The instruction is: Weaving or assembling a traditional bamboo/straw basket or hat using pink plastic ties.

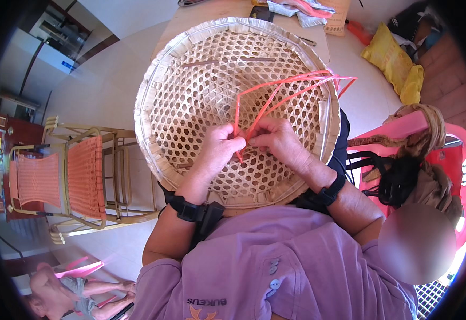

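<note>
A large round woven bamboo hat [193,104], open hexagonal weave with a pale leaf-like rim, lies on my lap against the table edge, its hollow side seemingly up. Over its lower middle, my left hand [225,145] pinches a pink-red plastic cord [265,106] between thumb and fingers, a short knotted or bunched end hanging just below. Close beside it, my right hand [274,138] grips the same cord. Long loops of the cord run up and right across the weave to the rim. Thin brown strips [199,63] lie in the weave near the top.
Beyond the hat stands a wooden table [177,30] with folded cloths [303,12]. An orange woven chair [85,176] is at left, a pink plastic chair [401,124] holding a bag and cloth at right. Yellow sacks [389,60] lie on the floor. Another person [69,290] sits lower left.
</note>
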Demonstrator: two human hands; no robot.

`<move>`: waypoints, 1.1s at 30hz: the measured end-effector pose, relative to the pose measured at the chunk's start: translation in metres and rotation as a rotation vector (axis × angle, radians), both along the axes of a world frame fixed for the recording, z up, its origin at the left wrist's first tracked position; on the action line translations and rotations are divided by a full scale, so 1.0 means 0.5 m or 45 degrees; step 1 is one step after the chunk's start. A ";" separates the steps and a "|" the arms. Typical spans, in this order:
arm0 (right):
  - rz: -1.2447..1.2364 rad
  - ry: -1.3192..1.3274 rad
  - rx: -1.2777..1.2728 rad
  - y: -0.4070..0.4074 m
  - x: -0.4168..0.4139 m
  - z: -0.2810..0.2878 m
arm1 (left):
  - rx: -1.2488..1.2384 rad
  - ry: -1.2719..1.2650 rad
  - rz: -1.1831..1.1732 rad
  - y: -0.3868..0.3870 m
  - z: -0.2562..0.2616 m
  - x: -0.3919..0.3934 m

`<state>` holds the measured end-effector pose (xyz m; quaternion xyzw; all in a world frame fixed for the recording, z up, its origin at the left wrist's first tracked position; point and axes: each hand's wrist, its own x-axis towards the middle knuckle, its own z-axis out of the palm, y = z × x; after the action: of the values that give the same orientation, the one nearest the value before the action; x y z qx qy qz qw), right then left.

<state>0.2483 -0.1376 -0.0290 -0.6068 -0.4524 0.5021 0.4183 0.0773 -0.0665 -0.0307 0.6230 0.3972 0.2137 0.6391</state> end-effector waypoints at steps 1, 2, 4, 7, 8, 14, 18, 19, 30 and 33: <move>0.004 0.016 0.020 0.000 0.000 0.000 | -0.001 0.010 -0.005 0.001 0.000 -0.001; 0.020 -0.006 0.103 0.000 0.000 -0.001 | -0.013 0.032 -0.012 0.002 -0.001 -0.001; 0.037 -0.027 0.186 0.001 0.000 0.000 | -0.018 0.020 -0.010 0.002 -0.001 0.000; -0.073 0.147 0.033 0.004 -0.001 0.000 | -0.017 0.012 -0.010 0.001 -0.001 0.002; -0.086 0.154 0.036 0.006 -0.002 0.000 | 0.004 0.000 -0.005 0.000 0.000 0.004; -0.119 0.206 -0.052 0.016 -0.002 -0.003 | -0.032 -0.022 0.017 -0.003 0.005 0.002; -0.137 0.202 -0.104 0.019 -0.002 -0.001 | 0.211 0.007 0.014 -0.005 -0.002 0.002; -0.126 0.214 -0.078 0.019 -0.003 0.001 | 0.223 0.031 0.000 -0.004 -0.004 0.001; -0.098 0.147 -0.065 0.019 -0.004 0.006 | 0.285 0.099 -0.051 -0.011 -0.006 0.008; -0.087 0.143 -0.081 0.017 -0.002 0.006 | 0.296 0.102 -0.037 -0.006 -0.004 0.008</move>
<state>0.2472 -0.1289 -0.0261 -0.6058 -0.3909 0.5349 0.4405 0.0812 -0.0693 -0.0327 0.7065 0.3859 0.2240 0.5493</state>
